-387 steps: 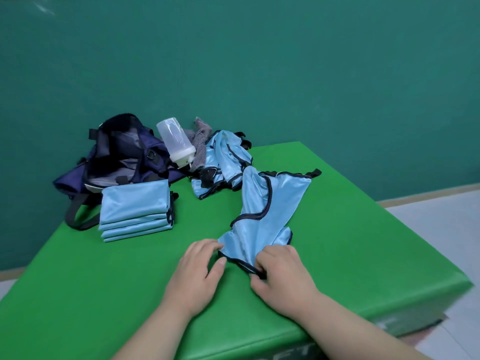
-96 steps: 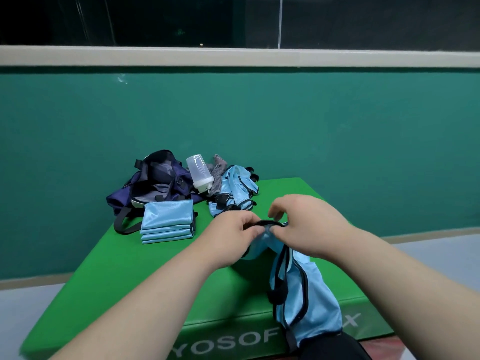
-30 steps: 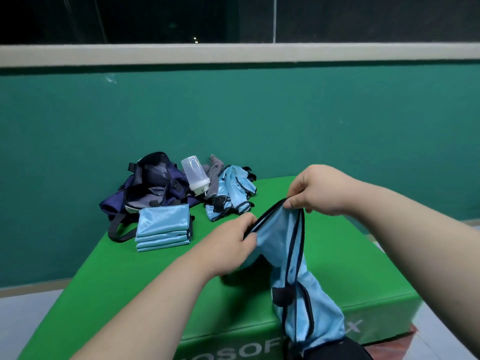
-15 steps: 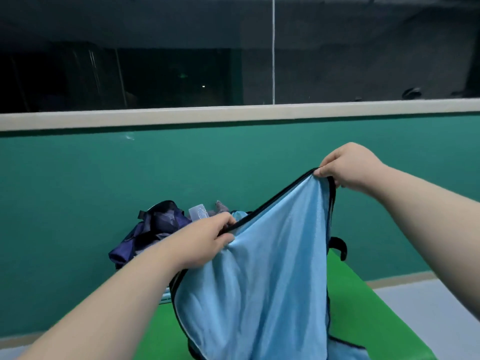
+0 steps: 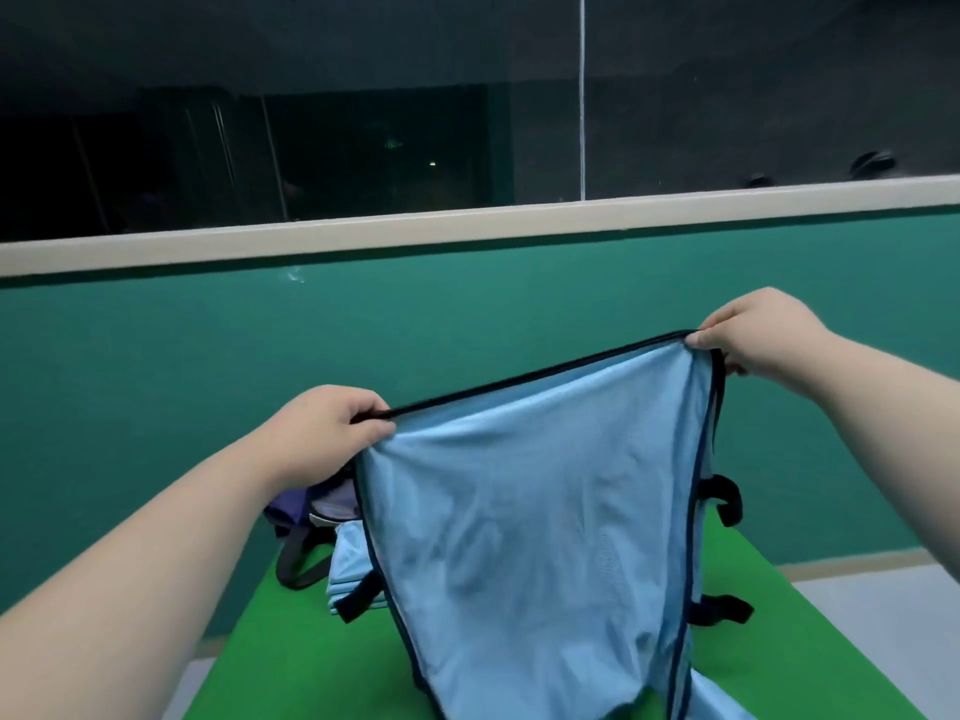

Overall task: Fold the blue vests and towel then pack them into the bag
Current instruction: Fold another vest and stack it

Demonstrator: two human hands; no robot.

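A light blue vest (image 5: 535, 522) with dark trim hangs spread out in the air above the green mat (image 5: 291, 662). My left hand (image 5: 332, 433) pinches its upper left corner. My right hand (image 5: 753, 335) pinches the upper right corner, held higher. The top hem is stretched taut between them. Behind the vest, a corner of the dark blue bag (image 5: 306, 511) and the edge of a stack of folded blue vests (image 5: 350, 569) show on the mat. The other vests and the towel are hidden behind the cloth.
A teal wall (image 5: 156, 381) with a pale ledge (image 5: 467, 226) and dark glass above stands close behind the mat. Grey floor (image 5: 883, 600) lies to the right of the mat's edge.
Since a second ago my hands have moved apart and upward, and the bunched vest has opened into a flat hanging sheet. My view has tilted up towards the wall.
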